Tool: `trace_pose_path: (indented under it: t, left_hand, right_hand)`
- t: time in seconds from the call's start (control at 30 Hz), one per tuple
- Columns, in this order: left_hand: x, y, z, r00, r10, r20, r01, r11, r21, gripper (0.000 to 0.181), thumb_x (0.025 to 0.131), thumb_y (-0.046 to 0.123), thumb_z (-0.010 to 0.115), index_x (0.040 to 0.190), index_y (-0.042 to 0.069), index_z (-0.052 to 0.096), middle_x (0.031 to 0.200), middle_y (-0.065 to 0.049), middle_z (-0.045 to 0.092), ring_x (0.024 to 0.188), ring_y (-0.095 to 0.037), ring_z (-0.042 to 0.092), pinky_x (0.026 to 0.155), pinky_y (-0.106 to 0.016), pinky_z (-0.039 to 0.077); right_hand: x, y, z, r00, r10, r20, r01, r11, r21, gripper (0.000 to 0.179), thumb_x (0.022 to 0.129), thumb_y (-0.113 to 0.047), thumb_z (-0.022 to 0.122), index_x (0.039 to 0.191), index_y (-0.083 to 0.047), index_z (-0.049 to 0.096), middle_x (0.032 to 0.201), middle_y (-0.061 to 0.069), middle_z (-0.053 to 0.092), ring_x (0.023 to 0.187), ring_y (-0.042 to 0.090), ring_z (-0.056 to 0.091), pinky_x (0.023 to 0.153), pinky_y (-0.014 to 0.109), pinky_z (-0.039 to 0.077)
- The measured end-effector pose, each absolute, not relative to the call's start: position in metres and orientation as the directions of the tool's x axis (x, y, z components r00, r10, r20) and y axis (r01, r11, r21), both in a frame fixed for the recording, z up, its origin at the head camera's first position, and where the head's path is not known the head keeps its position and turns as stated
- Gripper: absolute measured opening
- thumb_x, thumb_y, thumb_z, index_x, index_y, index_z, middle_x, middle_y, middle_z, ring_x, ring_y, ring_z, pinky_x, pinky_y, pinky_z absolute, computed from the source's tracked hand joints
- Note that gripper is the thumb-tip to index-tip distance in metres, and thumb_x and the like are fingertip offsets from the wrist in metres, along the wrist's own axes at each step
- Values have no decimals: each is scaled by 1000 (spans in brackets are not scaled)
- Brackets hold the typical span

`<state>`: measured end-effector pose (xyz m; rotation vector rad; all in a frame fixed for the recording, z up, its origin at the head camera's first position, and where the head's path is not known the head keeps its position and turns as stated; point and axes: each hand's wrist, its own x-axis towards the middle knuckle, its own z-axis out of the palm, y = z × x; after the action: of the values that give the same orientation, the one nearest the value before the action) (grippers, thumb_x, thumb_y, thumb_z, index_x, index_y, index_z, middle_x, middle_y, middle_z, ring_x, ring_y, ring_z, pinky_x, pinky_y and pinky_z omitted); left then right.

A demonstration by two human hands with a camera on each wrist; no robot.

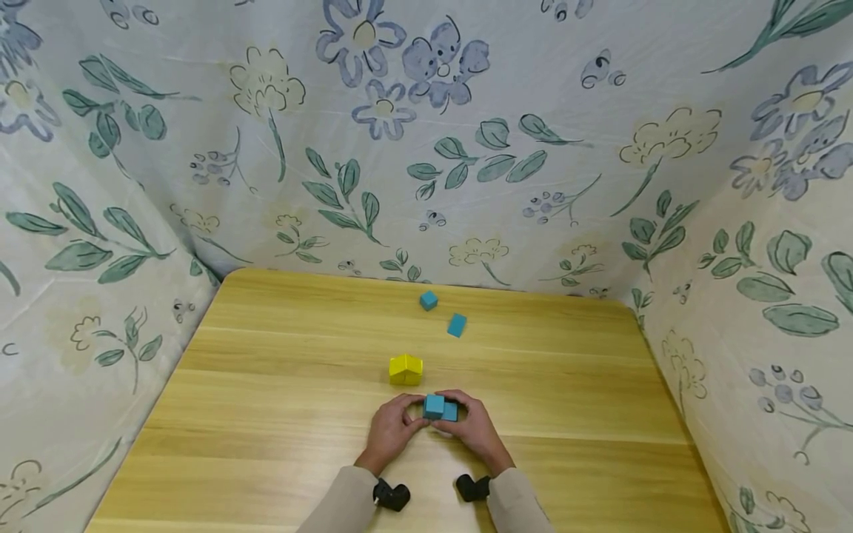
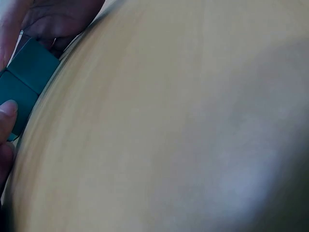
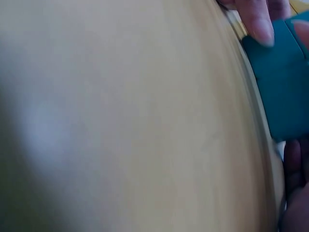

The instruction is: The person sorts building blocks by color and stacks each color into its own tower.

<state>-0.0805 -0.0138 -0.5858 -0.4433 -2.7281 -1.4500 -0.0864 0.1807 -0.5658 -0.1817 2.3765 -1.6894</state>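
Observation:
Close to the person, over the near middle of the table, a taller blue block [image 1: 435, 406] stands beside a lower blue block [image 1: 450, 411]. The left hand [image 1: 392, 428] grips the pair from the left, thumb at the near side and fingers at the far side. From the right, the right hand [image 1: 474, 428] holds them the same way. Two blue faces meet along a seam in the left wrist view, where a thumb [image 2: 7, 110] presses one of them. In the right wrist view, fingers lie on the blue block [image 3: 277, 82], partly cut off by the frame edge.
Just beyond the hands sits a group of yellow blocks [image 1: 406, 371] with a peaked top. Farther back on the wooden table [image 1: 280, 414] lie a blue cube [image 1: 429, 300] and a flat blue piece [image 1: 457, 325]. Flowered cloth [image 1: 426, 170] surrounds the table's back and sides.

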Motion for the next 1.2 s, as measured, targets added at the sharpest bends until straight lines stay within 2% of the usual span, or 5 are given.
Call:
trace_pose_path:
  t: [0.17, 0.4, 0.53, 0.8, 1.2]
  left_hand:
    - [-82, -14, -586, -964, 225, 140, 241, 525, 816, 37, 82, 24, 77, 116, 12, 68, 84, 5, 60, 57, 2, 47, 56, -21, 42]
    - [-82, -13, -588, -969, 217, 120, 219, 522, 825, 38, 82, 25, 78, 116, 12, 68, 81, 7, 58, 57, 2, 46, 57, -21, 41]
    - [-82, -13, -589, -968, 219, 123, 222, 523, 823, 38, 81, 26, 78, 116, 12, 68, 84, 7, 59, 57, 2, 46, 57, -20, 41]
    - [-81, -15, -588, -970, 215, 109, 209, 526, 825, 38, 82, 25, 78, 116, 11, 68, 83, 7, 59, 57, 2, 45, 56, -20, 41]
    - [-83, -14, -591, -969, 221, 113, 216, 530, 820, 38, 81, 26, 78, 115, 12, 69, 88, 7, 62, 57, 4, 46, 55, -19, 41]
  right_hand:
    - [-84, 188, -538, -943, -303, -138, 46, 294, -955, 49, 80, -7, 78, 126, 0, 61, 124, 17, 61, 108, 28, 56, 92, 35, 44]
    - [-104, 228, -558, -862, -503, -66, -21, 166, -986, 54, 88, -2, 68, 137, 6, 47, 137, 26, 49, 123, 38, 49, 96, 32, 43]
    - [-124, 242, -548, -866, -493, -84, 2, 163, -987, 51, 90, 3, 64, 138, 7, 46, 139, 29, 46, 124, 46, 44, 94, 33, 45]
    - [-194, 225, -524, -965, -263, 4, -114, 406, -907, 41, 89, -4, 68, 128, 2, 58, 129, 21, 57, 117, 41, 50, 97, 52, 38]
    - [-280, 181, -502, -921, -380, -88, -246, 740, -626, 48, 87, -8, 71, 133, -7, 56, 143, 14, 46, 134, 37, 36, 109, 63, 14]
